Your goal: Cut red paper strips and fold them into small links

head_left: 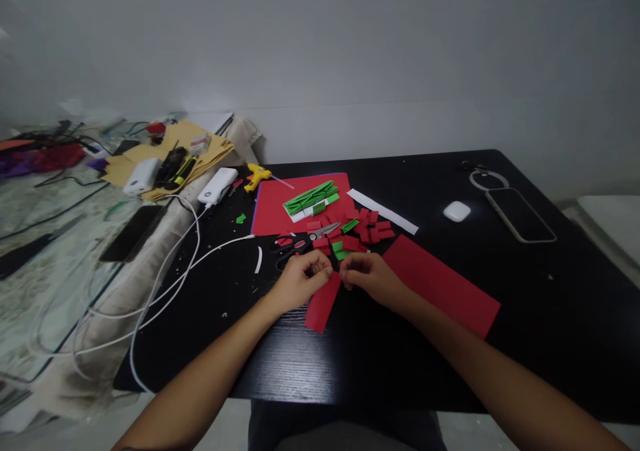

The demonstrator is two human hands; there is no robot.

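Fingertips of my left hand (303, 281) pinch the upper end of a red paper strip (323, 307), whose loose end hangs toward the table's front. My right hand (373, 277) is curled closed at the same end, its thumb and finger meeting the strip's edge. Just beyond my hands lie black-handled scissors (325, 231), partly open, among several small folded red paper pieces (370, 227). A folded green paper piece (350, 225) rests by the blades. Farther back, a row of folded green paper (313, 197) sits on a red sheet (270, 207).
A large red paper piece (445, 284) lies under my right forearm, with a white strip (383, 211) behind it. A yellow glue gun (257, 176) and power bank (219, 185) stand back left. White cables (195, 261) cross the left edge. A phone (520, 215) and white case (457, 211) lie right.
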